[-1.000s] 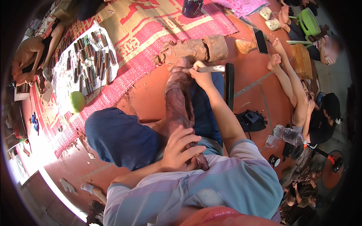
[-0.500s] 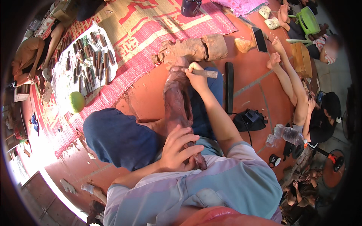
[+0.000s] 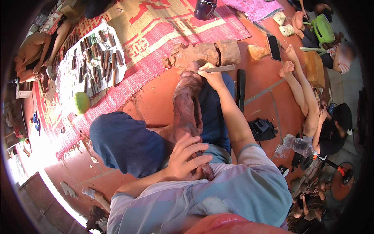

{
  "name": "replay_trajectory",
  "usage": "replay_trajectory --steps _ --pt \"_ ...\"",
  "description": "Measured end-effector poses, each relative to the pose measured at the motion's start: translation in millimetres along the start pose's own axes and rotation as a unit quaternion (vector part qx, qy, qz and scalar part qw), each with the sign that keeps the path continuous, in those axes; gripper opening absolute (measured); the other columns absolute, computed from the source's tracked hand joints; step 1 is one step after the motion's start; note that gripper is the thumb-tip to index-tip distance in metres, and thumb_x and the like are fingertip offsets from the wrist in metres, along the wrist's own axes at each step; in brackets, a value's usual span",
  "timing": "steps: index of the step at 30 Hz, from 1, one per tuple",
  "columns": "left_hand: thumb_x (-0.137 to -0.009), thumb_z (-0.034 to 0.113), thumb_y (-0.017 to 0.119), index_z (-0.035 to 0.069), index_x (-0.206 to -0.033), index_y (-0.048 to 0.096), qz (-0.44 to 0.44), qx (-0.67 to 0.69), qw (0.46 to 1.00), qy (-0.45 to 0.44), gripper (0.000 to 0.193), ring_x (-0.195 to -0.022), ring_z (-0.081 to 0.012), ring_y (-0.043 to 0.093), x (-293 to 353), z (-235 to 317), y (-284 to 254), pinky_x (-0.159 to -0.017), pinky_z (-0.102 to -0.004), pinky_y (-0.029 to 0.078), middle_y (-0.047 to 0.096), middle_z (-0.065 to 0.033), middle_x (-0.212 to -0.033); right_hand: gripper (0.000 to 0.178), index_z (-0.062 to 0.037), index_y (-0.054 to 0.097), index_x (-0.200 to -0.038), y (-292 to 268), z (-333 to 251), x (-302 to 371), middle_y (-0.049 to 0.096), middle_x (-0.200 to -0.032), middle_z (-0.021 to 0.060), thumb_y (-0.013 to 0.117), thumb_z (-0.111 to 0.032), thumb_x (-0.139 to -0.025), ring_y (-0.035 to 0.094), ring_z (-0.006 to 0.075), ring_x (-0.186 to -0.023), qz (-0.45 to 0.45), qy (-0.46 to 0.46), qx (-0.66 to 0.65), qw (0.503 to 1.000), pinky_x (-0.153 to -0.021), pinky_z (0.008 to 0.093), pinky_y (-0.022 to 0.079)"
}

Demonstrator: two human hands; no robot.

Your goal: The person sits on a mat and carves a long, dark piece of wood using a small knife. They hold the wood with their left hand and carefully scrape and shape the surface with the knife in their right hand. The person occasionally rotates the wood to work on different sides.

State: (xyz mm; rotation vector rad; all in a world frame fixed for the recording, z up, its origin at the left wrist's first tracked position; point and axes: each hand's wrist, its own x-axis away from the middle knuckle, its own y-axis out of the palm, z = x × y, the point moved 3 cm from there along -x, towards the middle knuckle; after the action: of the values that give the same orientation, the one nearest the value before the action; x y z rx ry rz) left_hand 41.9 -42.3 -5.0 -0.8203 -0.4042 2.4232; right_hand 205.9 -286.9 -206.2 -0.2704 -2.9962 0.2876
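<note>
"between 2 legs in dark blue cloth, what lies there?"

"a long, reddish-brown, carved piece of wood, its lower end against the pale striped shirt, its knobbed far end by a rough, tan wooden log. i can't tell whether those 2 touch."

"and the hands?"

"the right hand pinches a thin, straight, greyish tool, its fingertips at the knobbed end. the left hand is curled over the lower part of the wood."

"how should the knob be worked, then?"

"with short, light strokes, i'd say, following the rounded form. the tool's working edge is too small to make out, so a shallow angle seems the safer choice."

"what about the left hand's job?"

"a firm downward press. something so long and rounded could roll under the tool. it sits well apart from the tip, a sensible place if the tool slips."

"any other risk?"

"the right leg, just beside the wood. strokes are better aimed away from it."
</note>
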Motion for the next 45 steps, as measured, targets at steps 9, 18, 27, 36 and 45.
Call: replay_trajectory --steps 9,18,27,36,45 --pt "-0.062 0.01 0.061 0.016 -0.098 0.066 0.004 0.003 1.0 -0.017 0.037 -0.108 -0.0346 0.055 -3.9 2.9 -4.6 -0.097 -0.0529 0.039 0.059 -0.01 -0.111 0.009 -0.0026 0.059 -0.082 -19.3 25.6 -9.2 0.064 -0.083 0.0083 0.067 0.001 -0.078 0.057 0.0094 -0.068 0.022 0.057 -0.16 0.985 -0.058 0.0211 0.045" --pt "-0.067 0.015 0.061 0.012 -0.093 0.067 0.007 -0.013 1.0 -0.009 0.027 -0.107 -0.0352 0.056 1.4 0.1 -6.0 -0.098 -0.0513 0.037 0.061 -0.0126 -0.106 0.006 -0.004 0.064 -0.08 -14.1 -10.3 -9.7 0.065 -0.079 0.0036 0.069 -0.006 -0.079 0.059 0.0105 -0.074 -0.049 -0.021 -0.035 0.998 -0.068 0.026 0.048" --pt "-0.059 0.01 0.063 0.014 -0.098 0.066 -0.006 -0.017 1.0 -0.019 0.039 -0.107 -0.0333 0.056 2.5 1.1 -19.3 -0.098 -0.052 0.039 0.058 -0.0101 -0.107 0.012 -0.0034 0.062 -0.085 -22.9 18.2 -16.9 0.06 -0.073 0.0037 0.071 -0.004 -0.078 0.056 0.0105 -0.061 0.079 0.025 -0.227 0.97 -0.056 0.0212 0.047" --pt "-0.069 0.01 0.056 0.005 -0.095 0.063 0.077 0.003 0.996 -0.045 0.028 -0.107 -0.0347 0.056 22.0 -10.5 -47.1 -0.1 -0.0525 0.037 0.057 -0.0159 -0.105 0.014 -0.0013 0.06 -0.099 -6.5 14.1 4.9 0.06 -0.093 0.0065 0.061 -0.007 -0.087 0.06 0.0123 -0.08 0.134 0.036 -0.247 0.959 -0.073 0.0254 0.053" --pt "-0.085 0.038 0.058 0.0 -0.119 0.043 0.212 0.07 0.961 -0.164 0.053 -0.118 -0.0304 0.045 46.1 -23.8 -59.5 -0.099 -0.0401 0.036 0.044 -0.02 -0.123 0.023 0.0018 0.057 -0.107 11.0 -0.8 30.1 0.06 -0.094 0.0091 0.063 -0.003 -0.084 0.063 0.0145 -0.077 0.185 0.003 -0.292 0.938 -0.071 0.0253 0.055"
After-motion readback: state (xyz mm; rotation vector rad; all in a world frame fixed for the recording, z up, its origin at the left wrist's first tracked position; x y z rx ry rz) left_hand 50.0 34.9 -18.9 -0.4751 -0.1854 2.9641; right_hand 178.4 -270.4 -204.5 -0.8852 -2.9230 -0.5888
